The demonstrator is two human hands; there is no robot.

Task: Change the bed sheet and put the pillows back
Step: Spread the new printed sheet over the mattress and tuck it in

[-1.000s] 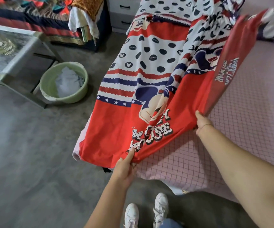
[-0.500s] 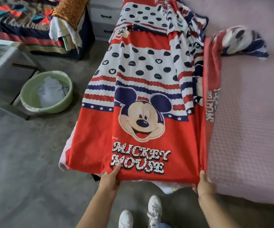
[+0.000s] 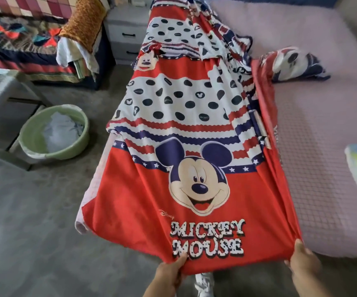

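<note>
Basin (image 3: 53, 136) at 9. L hand (image 3: 169, 273) at 6: fingers clamp the sheet (image 3: 151, 200) hem. R hand (image 3: 303, 266) at 5 pinches its corner. Sheet runs 12→6 along the mattress (image 3: 323, 103) L edge, bunched at 1. Risk: more pull twd 6 slides it onto the floor (image 3: 23, 232); the bunch may not open.

Home bedroom: bed (image 3: 314, 61), nightstand (image 3: 126, 28).

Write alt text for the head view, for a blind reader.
The left hand and right hand grip the near edge of a red Mickey Mouse sheet spread along a pink mattress. A green basin sits on the floor.
</note>
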